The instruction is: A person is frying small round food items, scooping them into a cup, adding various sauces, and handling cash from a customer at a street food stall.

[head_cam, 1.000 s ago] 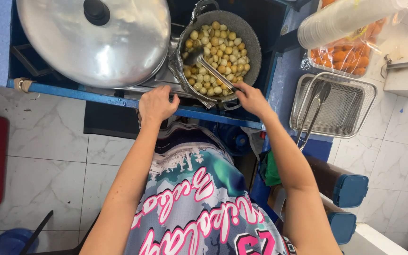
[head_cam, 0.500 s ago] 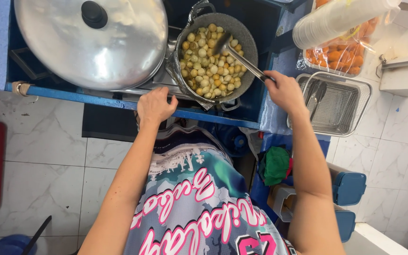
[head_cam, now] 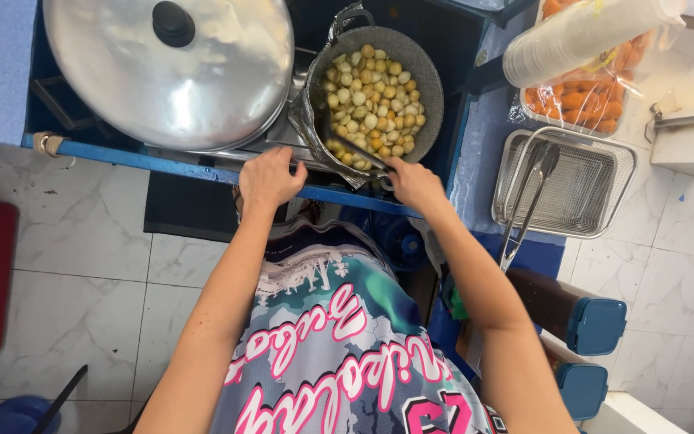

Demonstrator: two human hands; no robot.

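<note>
A dark pan (head_cam: 431,76) holds several small yellow and golden balls (head_cam: 371,96) and stands on a blue stall counter (head_cam: 162,165). My right hand (head_cam: 415,183) grips the handle of a metal utensil (head_cam: 347,145) whose end lies among the balls at the pan's near left side. My left hand (head_cam: 271,178) rests on the counter's front edge, beside the pan's foil-wrapped rim (head_cam: 305,133). Its fingers are curled over the edge with nothing held. A large shiny domed lid (head_cam: 170,68) with a black knob covers another pan to the left.
To the right sits a wire mesh tray (head_cam: 580,189) with metal tongs (head_cam: 524,205) lying across it. Behind it are a bag of orange fried pieces (head_cam: 584,100) and a sleeve of stacked plastic cups (head_cam: 580,36). Two containers with blue lids (head_cam: 596,321) stand below. The floor is pale tile.
My right hand has swung from the pan's right side back to its near edge, moving the utensil through the balls. My left hand stays on the counter edge.
</note>
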